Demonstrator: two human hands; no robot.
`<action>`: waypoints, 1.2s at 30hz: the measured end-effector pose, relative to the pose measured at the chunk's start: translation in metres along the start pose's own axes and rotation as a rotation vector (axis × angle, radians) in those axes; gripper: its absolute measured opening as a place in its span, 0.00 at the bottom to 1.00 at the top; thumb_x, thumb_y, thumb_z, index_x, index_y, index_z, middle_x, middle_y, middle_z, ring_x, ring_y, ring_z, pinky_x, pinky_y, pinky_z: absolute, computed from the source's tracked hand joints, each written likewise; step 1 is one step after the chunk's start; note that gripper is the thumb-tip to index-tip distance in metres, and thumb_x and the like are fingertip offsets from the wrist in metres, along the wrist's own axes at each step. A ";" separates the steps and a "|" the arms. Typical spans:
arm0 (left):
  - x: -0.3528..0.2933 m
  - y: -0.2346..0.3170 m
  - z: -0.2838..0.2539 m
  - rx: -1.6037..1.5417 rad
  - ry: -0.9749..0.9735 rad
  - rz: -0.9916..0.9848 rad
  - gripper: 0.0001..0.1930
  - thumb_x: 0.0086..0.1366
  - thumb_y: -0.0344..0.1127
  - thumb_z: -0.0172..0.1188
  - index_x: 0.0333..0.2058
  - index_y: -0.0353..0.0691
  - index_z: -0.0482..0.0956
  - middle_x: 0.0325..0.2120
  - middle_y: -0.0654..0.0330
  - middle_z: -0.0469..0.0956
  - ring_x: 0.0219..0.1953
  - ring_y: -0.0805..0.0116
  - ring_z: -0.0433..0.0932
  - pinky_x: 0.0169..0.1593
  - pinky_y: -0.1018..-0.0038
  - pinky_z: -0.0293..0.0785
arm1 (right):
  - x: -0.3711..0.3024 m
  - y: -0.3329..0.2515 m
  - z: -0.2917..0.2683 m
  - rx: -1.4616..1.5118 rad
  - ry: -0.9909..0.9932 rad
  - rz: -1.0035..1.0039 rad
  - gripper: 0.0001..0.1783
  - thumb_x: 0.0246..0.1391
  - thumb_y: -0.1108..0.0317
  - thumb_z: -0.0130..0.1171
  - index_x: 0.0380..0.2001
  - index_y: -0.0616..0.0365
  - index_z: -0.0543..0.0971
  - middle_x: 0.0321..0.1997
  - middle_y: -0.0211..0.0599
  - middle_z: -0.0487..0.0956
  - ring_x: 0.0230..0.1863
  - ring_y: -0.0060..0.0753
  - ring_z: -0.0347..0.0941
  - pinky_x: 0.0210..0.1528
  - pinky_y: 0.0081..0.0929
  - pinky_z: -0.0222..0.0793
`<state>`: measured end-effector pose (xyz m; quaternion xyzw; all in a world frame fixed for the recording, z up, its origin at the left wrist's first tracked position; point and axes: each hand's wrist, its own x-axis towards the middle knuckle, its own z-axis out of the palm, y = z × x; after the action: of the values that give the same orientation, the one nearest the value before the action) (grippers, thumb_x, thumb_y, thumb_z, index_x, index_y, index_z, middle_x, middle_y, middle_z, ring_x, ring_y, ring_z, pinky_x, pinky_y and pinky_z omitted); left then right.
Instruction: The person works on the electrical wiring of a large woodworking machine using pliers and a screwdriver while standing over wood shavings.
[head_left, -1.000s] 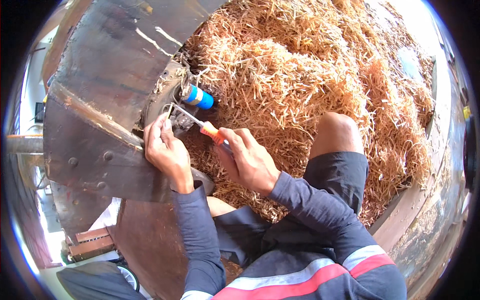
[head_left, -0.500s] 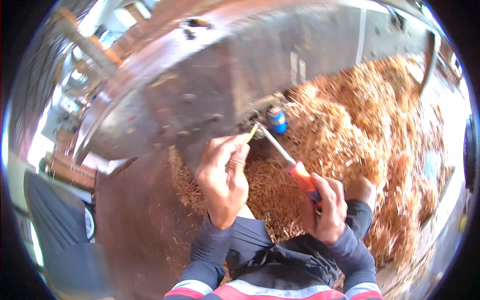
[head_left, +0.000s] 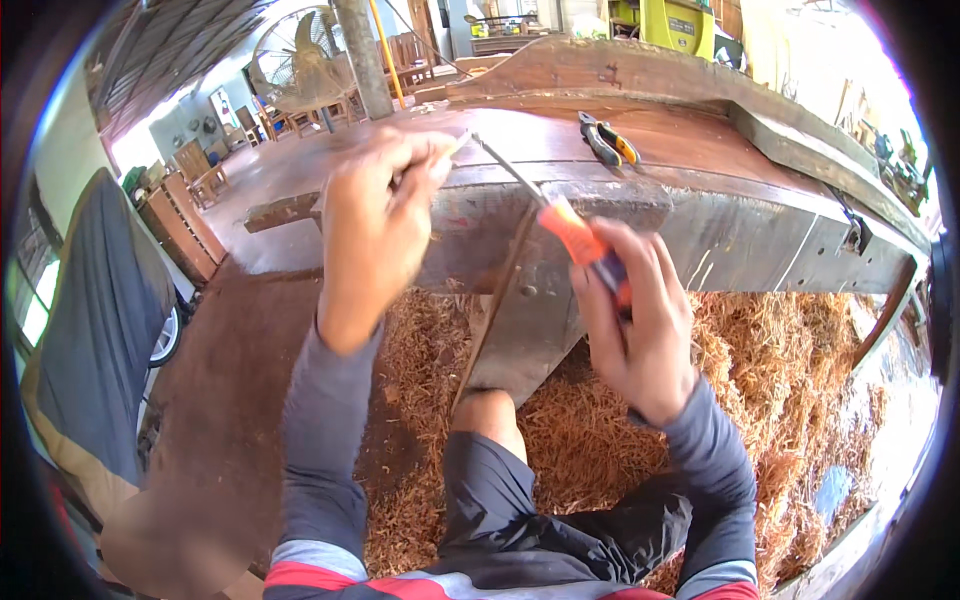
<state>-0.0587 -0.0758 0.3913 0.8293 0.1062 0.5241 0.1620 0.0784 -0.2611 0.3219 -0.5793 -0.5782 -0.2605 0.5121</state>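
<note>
My right hand (head_left: 648,335) is wrapped round the orange and purple handle of a screwdriver (head_left: 572,232). Its metal shaft points up and to the left, over the edge of the wooden workbench (head_left: 720,235). My left hand (head_left: 372,235), blurred by motion, has its thumb and fingers pinched together on a thin pale strip (head_left: 461,143). The strip's end is close to the screwdriver's tip; whether they touch I cannot tell. Beyond the tip, a pair of pliers (head_left: 607,142) with black and yellow handles lies on the benchtop.
A long shaped board (head_left: 640,75) lies across the back of the bench. Wood shavings (head_left: 770,400) heap up below and to the right. A slanting bench leg (head_left: 525,320) stands before my knee. Far left are a fan (head_left: 300,60) and a dark cover (head_left: 105,330).
Both hands have risen with the screwdriver and strip, from low under the bench to above its edge. The view has tilted up; the benchtop and pliers show more clearly, and the blue can is out of sight.
</note>
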 end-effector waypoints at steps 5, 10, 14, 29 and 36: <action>0.071 -0.080 0.022 0.116 -0.081 0.150 0.09 0.61 0.26 0.61 0.40 0.33 0.84 0.31 0.56 0.83 0.33 0.69 0.80 0.40 0.74 0.74 | 0.063 0.044 0.036 -0.052 -0.002 -0.024 0.16 0.58 0.70 0.59 0.47 0.65 0.74 0.40 0.56 0.77 0.39 0.58 0.76 0.42 0.43 0.73; 0.096 -0.136 0.068 0.183 -0.228 0.255 0.09 0.59 0.25 0.61 0.38 0.34 0.85 0.34 0.49 0.83 0.38 0.57 0.83 0.45 0.66 0.76 | 0.093 0.080 0.041 -0.215 -0.235 0.045 0.18 0.60 0.64 0.57 0.47 0.67 0.76 0.44 0.57 0.79 0.46 0.56 0.77 0.49 0.42 0.72; 0.091 -0.155 0.095 0.300 -0.291 0.342 0.09 0.59 0.26 0.61 0.37 0.35 0.85 0.34 0.47 0.82 0.40 0.49 0.81 0.46 0.61 0.75 | 0.099 0.105 0.045 -0.267 -0.329 0.018 0.15 0.58 0.67 0.56 0.43 0.69 0.77 0.40 0.60 0.79 0.46 0.61 0.75 0.50 0.47 0.70; 0.085 -0.166 0.103 0.259 -0.079 0.281 0.08 0.59 0.26 0.61 0.37 0.34 0.84 0.34 0.50 0.82 0.41 0.54 0.80 0.48 0.63 0.74 | 0.100 0.127 0.032 -0.244 -0.347 0.152 0.19 0.59 0.61 0.59 0.47 0.65 0.78 0.41 0.57 0.81 0.44 0.53 0.79 0.47 0.39 0.72; 0.082 -0.163 0.099 0.269 -0.074 0.300 0.09 0.59 0.23 0.60 0.38 0.35 0.84 0.36 0.51 0.82 0.43 0.54 0.80 0.49 0.65 0.75 | 0.100 0.127 0.027 -0.233 -0.256 0.206 0.19 0.58 0.59 0.58 0.45 0.65 0.79 0.39 0.57 0.81 0.43 0.57 0.78 0.48 0.42 0.72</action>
<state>0.0644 0.0877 0.3581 0.8687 0.0445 0.4926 -0.0263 0.2095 -0.1723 0.3645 -0.7192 -0.5421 -0.1959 0.3880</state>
